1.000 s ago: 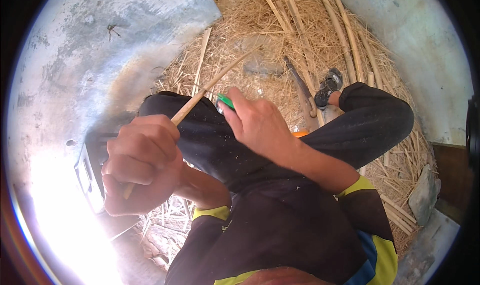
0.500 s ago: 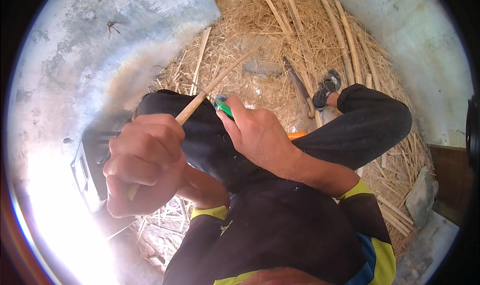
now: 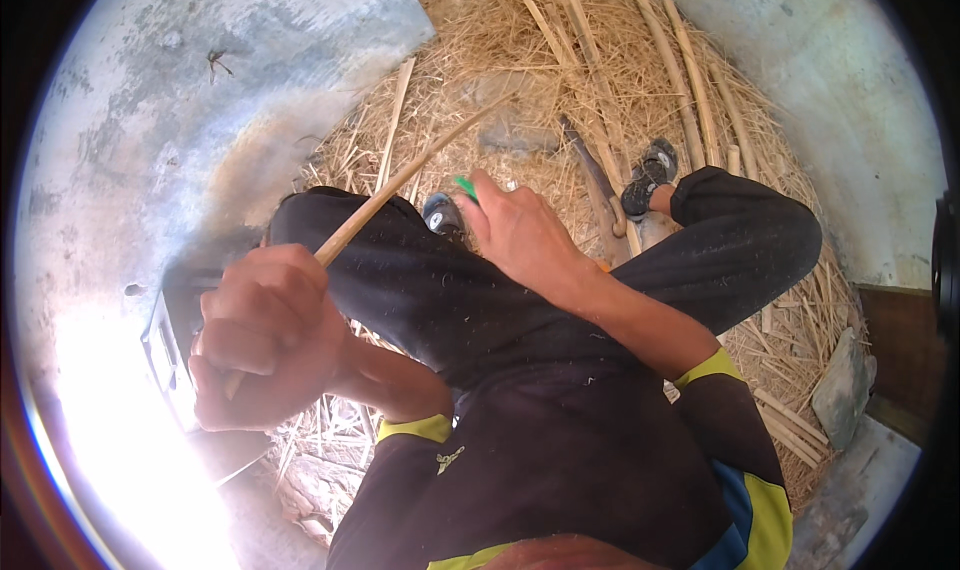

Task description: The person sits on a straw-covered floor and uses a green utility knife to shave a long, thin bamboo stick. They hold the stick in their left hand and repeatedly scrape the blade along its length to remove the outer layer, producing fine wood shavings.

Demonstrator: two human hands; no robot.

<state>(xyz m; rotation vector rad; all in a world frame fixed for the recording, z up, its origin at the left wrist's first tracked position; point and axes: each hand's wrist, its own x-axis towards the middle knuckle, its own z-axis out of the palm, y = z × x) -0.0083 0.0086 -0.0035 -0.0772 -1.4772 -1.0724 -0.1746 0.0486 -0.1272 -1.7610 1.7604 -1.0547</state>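
Note:
My left hand [image 3: 265, 320] is closed in a fist around a long, pale wooden stick [image 3: 400, 178]. The stick slants up and away to the right, narrowing toward its far end, and its butt pokes out below the fist. Right of the stick, my right hand [image 3: 522, 232] is closed on a small green tool [image 3: 466, 187]. Only a bit of green shows past the fingers, so its blade or working end cannot be made out. A small gap appears between the tool and the stick.
Straw and shavings [image 3: 470, 30] cover the ground. Several peeled poles [image 3: 690, 80] lie at the far right, and a dark stick [image 3: 590, 160] lies by my shoe [image 3: 652, 175]. A pale wall [image 3: 230, 100] stands at left, a flat stone [image 3: 842, 390] at right.
My right hand has moved away from me with the green tool, which now shows less. My left hand and the stick have shifted slightly to the left.

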